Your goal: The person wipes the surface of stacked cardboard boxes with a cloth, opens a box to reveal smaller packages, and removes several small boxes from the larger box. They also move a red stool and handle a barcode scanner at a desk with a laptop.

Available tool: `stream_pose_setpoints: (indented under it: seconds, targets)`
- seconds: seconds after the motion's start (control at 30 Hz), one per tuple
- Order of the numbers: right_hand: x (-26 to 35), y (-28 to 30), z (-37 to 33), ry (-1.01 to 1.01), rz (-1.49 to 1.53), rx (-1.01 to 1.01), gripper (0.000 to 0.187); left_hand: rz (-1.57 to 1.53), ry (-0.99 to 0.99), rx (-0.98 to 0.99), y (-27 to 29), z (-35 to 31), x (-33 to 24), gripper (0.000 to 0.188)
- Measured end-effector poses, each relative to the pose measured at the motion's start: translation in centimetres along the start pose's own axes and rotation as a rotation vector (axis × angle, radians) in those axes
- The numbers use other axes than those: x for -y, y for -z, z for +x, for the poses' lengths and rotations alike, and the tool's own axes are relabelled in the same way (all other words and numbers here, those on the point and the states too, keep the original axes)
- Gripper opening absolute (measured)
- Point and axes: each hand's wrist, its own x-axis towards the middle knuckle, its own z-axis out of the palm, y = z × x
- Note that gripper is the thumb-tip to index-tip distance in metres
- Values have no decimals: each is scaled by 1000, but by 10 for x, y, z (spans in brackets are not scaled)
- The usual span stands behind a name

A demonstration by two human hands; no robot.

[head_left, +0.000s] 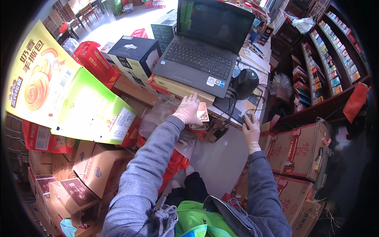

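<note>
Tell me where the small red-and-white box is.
Head view, centre: the small red-and-white box is at the left hand, on the counter edge just below the open laptop.

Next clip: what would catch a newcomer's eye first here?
The big yellow and green cardboard carton at the far left stands out most. Top centre, an open dark grey laptop sits on the cluttered counter. Below it, the gloved left hand holds a small red-and-white pack, and the gloved right hand rests on a small dark mouse.
</note>
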Motion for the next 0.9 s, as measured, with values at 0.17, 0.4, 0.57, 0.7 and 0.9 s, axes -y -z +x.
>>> stream_pose_setpoints:
  seconds: [0.17,0.4,0.57,0.7,0.9]
  targets:
    - [0,0,1,12,-35,-10,40,15,-2,3,0,0,0,98]
    - [-1,0,1,20,-32,-11,40,22,2,15,1,1,-1,98]
    - [-1,-1,1,17,-27,-27,41,28,8,31,3,1,-2,99]
    - [-1,-2,2,8,-15,-26,43,25,6,35,3,1,-1,99]
    - [-1,-4,3,-2,-36,-44,42,27,-1,32,1,1,1,100]
